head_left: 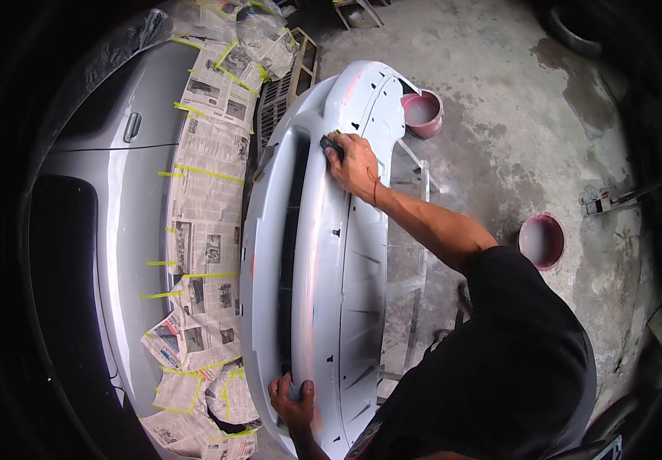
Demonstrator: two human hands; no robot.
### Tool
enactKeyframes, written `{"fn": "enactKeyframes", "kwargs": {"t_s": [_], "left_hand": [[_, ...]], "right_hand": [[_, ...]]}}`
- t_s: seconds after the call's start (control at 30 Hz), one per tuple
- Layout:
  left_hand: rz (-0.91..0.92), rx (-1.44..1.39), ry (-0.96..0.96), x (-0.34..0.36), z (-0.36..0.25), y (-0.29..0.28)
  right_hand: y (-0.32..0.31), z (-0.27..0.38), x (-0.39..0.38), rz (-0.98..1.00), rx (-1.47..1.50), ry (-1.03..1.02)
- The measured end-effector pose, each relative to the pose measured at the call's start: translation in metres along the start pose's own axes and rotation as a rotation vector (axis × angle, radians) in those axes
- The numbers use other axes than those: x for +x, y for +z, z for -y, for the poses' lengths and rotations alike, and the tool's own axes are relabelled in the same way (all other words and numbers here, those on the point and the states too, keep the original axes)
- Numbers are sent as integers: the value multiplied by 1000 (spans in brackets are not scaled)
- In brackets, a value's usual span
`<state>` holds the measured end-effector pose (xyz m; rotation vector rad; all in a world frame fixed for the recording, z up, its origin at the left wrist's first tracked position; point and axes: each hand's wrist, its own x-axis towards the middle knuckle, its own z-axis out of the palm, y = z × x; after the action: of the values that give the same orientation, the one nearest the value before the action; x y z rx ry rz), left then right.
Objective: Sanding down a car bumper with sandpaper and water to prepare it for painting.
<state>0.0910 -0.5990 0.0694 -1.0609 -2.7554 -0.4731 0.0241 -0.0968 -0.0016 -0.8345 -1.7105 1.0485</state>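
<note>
A pale grey car bumper [327, 222] with pinkish worn streaks along its ridge lies lengthwise in front of me. My right hand [355, 165] presses a small dark sanding block [331, 143] against the bumper's ridge near its far end, fingers curled over it. At the near end, my left hand [293, 404] rests on the bumper's edge. Its thumb and fingers close round a small blue-grey pad [295, 391], mostly covered; I cannot tell exactly what it is.
On the left stands a silver car [143, 222], its side masked with newspaper [212, 176] and yellow tape. A metal stand [423, 222] shows beside the bumper. Two pink buckets, one farther [423, 115] and one nearer [542, 241], hold cloudy liquid on the stained concrete floor [484, 153].
</note>
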Motion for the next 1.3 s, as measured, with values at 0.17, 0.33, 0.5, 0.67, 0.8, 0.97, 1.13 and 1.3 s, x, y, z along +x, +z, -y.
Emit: {"fn": "enactKeyframes", "kwargs": {"t_s": [0.17, 0.33, 0.5, 0.67, 0.8, 0.97, 1.13, 1.3], "left_hand": [[34, -15, -37, 2, -6, -2], [-13, 11, 9, 1, -8, 2], [2, 14, 39, -1, -14, -6], [-27, -26, 0, 9, -25, 0], [-9, 13, -72, 7, -25, -5], [63, -121, -170, 1, -14, -9], [43, -113, -158, 11, -32, -11], [59, -131, -142, 17, -29, -10]], "right_hand": [[-21, 9, -27, 94, 3, -163], [-1, -5, -1, 33, 0, -80], [-17, 20, -60, 128, 85, -264], [-7, -15, 34, 18, -111, -172], [-36, 60, -165, 324, 146, -497], [-57, 108, -288, 657, 318, -953], [-23, 31, -43, 84, -198, -515], [-16, 20, -28, 178, -134, -338]]}}
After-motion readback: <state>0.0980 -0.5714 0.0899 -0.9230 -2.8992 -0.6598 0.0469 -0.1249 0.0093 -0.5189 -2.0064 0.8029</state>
